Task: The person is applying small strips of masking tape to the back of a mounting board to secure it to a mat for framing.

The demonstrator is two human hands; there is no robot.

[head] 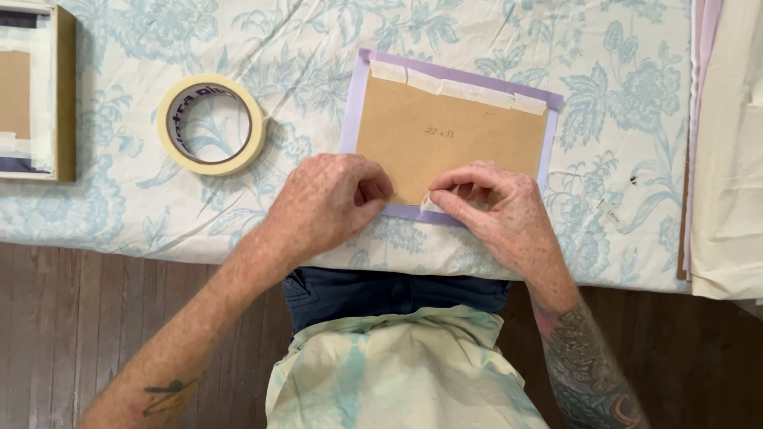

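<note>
Brown backing board (449,131) on lilac mat (354,95): light, stiff, likely creasable. Right hand (501,210) fingers pinched a tape strip (427,204); left hand (330,202) curled, pressing alongside.

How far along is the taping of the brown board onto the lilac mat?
Done: the brown cardboard backing has cream masking tape strips along its top edge on the lilac mat. In hand: the left hand and right hand press a small tape piece at the bottom edge. Left: both side edges look bare.
</note>
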